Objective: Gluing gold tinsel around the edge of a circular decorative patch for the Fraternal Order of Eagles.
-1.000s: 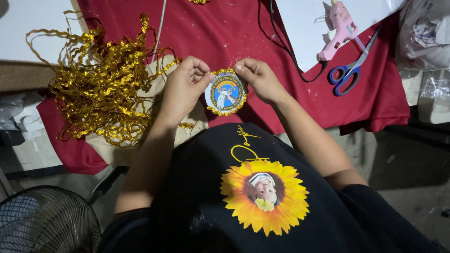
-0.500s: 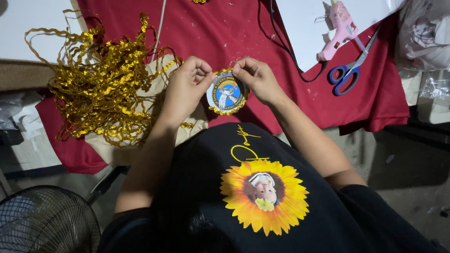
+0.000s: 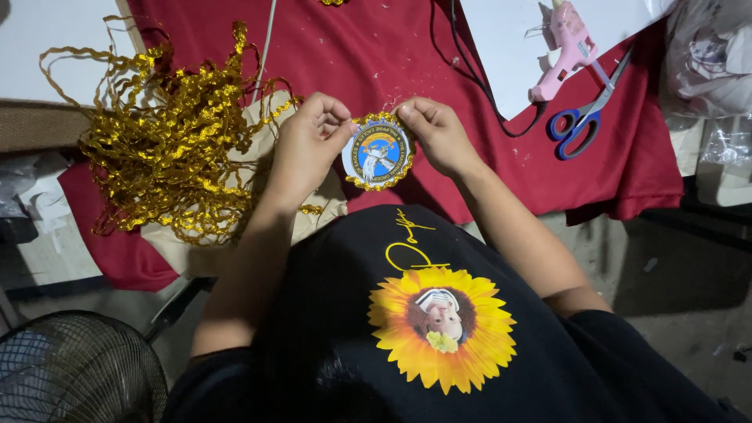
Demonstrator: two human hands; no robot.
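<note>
A round blue badge [image 3: 377, 152] edged with gold trim is held over the red cloth [image 3: 376, 55]. My left hand [image 3: 307, 145] pinches its left rim with thumb and fingers. My right hand [image 3: 435, 133] pinches the upper right rim. Both hands hold the badge just above my black shirt with a sunflower print [image 3: 442, 329].
A tangled heap of gold ribbon trim [image 3: 168, 133] lies left of my left hand. A pink glue gun [image 3: 565, 43] with a black cord and blue-handled scissors [image 3: 583, 117] lie at the upper right. A fan grille [image 3: 74, 368] sits at the lower left.
Both hands with the badge have shifted very slightly; the fingers work along the gold rim. Otherwise nothing has moved.
</note>
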